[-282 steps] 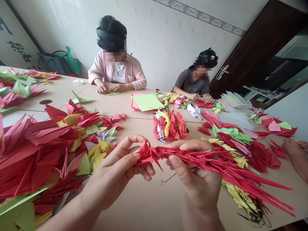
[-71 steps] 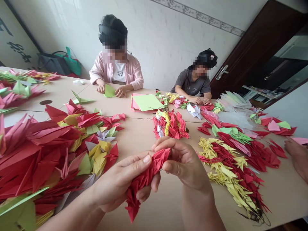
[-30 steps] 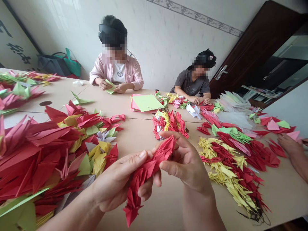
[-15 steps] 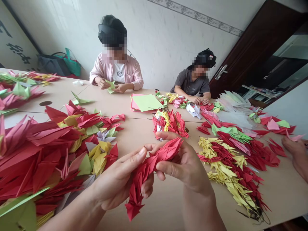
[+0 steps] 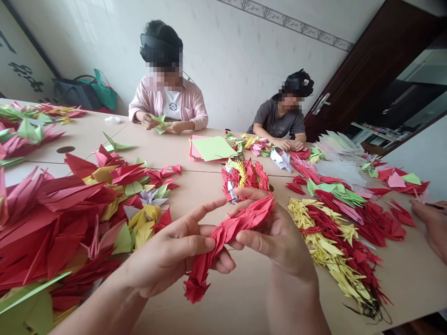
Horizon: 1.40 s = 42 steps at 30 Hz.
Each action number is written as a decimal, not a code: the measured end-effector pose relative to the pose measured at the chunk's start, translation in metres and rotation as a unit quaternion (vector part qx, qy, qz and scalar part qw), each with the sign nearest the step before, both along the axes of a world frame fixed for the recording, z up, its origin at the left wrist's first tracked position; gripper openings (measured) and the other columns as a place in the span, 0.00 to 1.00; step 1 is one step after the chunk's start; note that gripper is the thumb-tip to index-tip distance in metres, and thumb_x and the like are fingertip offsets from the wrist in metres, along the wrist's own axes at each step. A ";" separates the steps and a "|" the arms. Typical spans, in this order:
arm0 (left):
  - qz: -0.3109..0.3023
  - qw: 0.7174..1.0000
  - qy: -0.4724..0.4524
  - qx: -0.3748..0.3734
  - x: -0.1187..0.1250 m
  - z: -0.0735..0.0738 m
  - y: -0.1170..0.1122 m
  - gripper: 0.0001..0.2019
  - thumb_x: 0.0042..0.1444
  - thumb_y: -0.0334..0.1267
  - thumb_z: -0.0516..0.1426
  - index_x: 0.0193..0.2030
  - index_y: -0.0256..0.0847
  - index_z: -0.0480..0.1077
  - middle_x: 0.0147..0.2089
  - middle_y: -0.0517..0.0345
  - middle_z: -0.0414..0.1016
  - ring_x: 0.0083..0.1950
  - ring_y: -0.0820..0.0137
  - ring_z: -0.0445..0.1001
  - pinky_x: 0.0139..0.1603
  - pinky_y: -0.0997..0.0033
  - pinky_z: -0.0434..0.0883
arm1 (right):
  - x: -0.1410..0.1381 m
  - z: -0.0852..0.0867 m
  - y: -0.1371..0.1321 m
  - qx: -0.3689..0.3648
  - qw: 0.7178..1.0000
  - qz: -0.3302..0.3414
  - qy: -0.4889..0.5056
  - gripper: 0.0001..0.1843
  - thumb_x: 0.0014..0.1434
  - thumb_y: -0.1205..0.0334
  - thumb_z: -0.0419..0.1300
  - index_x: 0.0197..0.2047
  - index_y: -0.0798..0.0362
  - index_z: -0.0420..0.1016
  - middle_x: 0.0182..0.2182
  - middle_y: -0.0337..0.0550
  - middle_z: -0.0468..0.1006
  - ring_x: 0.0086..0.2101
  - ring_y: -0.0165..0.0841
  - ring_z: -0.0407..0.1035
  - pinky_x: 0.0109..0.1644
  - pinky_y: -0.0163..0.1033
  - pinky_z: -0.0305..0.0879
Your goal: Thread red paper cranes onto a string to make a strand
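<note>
A strand of red folded paper cranes (image 5: 223, 235), packed tightly together, hangs slantwise between my hands above the table. Around its middle my left hand (image 5: 185, 246) is closed, thumb on top and fingers beneath, with the index finger stretched out. The upper right end lies in my right hand (image 5: 268, 232), thumb in front and fingers behind. Its lower end dangles free below my left hand. Just beyond lies a bundle of red, yellow and white strands (image 5: 246, 177). On the right rest long yellow and red crane strands (image 5: 331, 251) with dark strings at the near end.
A big heap of red, pink, yellow and green paper cranes (image 5: 63, 218) covers the left side. Coloured paper sheets (image 5: 213, 149) lie mid-table. Two people sit opposite, one folding green paper (image 5: 160, 124). Another person's hand (image 5: 431, 223) reaches in at the right, near clear plastic bags (image 5: 340, 158).
The red strand has shifted slightly right and up at its lower end. My left thumb has moved down onto it, and my left index finger has straightened.
</note>
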<state>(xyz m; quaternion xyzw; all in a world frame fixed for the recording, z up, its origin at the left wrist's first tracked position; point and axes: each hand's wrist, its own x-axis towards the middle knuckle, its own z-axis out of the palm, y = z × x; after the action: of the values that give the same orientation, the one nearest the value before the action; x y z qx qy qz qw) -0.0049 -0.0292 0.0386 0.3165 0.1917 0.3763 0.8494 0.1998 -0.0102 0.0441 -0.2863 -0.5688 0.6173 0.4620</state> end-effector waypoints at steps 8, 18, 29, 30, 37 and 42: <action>-0.017 0.999 -0.012 0.034 0.005 -0.004 -0.001 0.29 0.61 0.27 0.57 0.66 0.52 0.60 0.41 0.53 0.80 0.38 0.69 0.82 0.36 0.78 0.74 | -0.002 -0.001 -0.001 0.040 0.995 0.079 -0.033 0.32 0.53 0.68 0.70 0.58 0.39 0.67 0.40 0.36 0.80 0.40 0.28 0.76 0.48 0.36 0.71; -0.010 0.997 0.051 0.048 0.001 -0.002 -0.003 0.35 0.59 0.31 0.60 0.70 0.53 0.52 0.43 0.50 0.81 0.43 0.66 0.81 0.38 0.76 0.75 | 0.002 -0.002 -0.001 0.058 0.995 0.039 -0.071 0.30 0.55 0.65 0.69 0.59 0.41 0.66 0.42 0.40 0.79 0.41 0.34 0.75 0.50 0.43 0.70; -0.042 0.998 0.045 0.027 0.003 -0.002 -0.003 0.27 0.62 0.38 0.59 0.67 0.52 0.59 0.30 0.53 0.80 0.30 0.70 0.80 0.31 0.76 0.76 | -0.001 -0.001 0.002 0.062 0.990 0.103 -0.070 0.27 0.55 0.65 0.69 0.57 0.43 0.69 0.44 0.41 0.78 0.44 0.34 0.73 0.51 0.43 0.68; -0.036 0.997 0.056 0.027 0.004 -0.003 -0.003 0.26 0.62 0.40 0.59 0.66 0.53 0.61 0.28 0.55 0.79 0.28 0.71 0.79 0.28 0.78 0.75 | -0.001 -0.001 0.002 0.058 0.990 0.104 -0.072 0.29 0.53 0.65 0.71 0.57 0.43 0.70 0.45 0.41 0.77 0.43 0.33 0.72 0.50 0.41 0.68; 0.083 0.993 0.086 0.021 0.006 -0.005 0.001 0.22 0.59 0.40 0.61 0.60 0.52 0.68 0.28 0.60 0.76 0.20 0.79 0.69 0.20 0.83 0.67 | -0.003 0.001 0.001 -0.001 0.995 0.069 -0.077 0.34 0.53 0.64 0.71 0.61 0.39 0.66 0.34 0.35 0.74 0.29 0.25 0.64 0.35 0.31 0.65; 0.096 0.992 0.079 0.025 0.004 -0.004 0.005 0.14 0.57 0.39 0.62 0.51 0.47 0.74 0.33 0.58 0.77 0.22 0.79 0.70 0.22 0.81 0.68 | 0.001 0.009 0.001 0.034 0.985 -0.021 -0.171 0.21 0.59 0.57 0.66 0.55 0.46 0.72 0.33 0.38 0.72 0.31 0.27 0.64 0.34 0.33 0.63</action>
<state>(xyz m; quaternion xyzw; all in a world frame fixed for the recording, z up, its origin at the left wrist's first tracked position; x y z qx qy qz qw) -0.0006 -0.0242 0.0344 0.3462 0.2782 0.4349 0.7833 0.2004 -0.0097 0.0533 -0.3832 -0.6540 0.5300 0.3802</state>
